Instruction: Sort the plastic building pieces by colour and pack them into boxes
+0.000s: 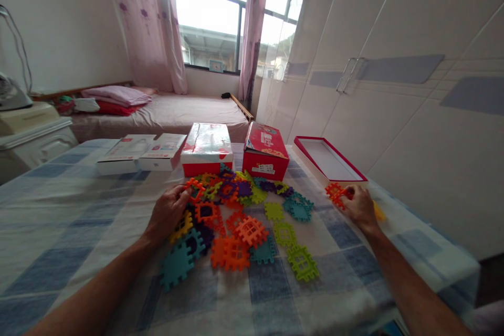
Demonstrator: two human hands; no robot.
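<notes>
Pinched in my left hand is an orange interlocking plastic tile, at the left edge of a mixed pile. My right hand, well off to the right, grips a red-orange interlocking tile by its edge. Something yellow shows partly behind that hand. Between the hands lie loose tiles in orange, purple, teal, yellow and green, many overlapping. Nearer me are a teal tile, an orange window tile and a green window tile.
Behind the pile stand a white-and-red box and a red box. Two flat white boxes lie to their left. A shallow red-rimmed box lid is at the right, near the wardrobe. A checked cloth covers the table.
</notes>
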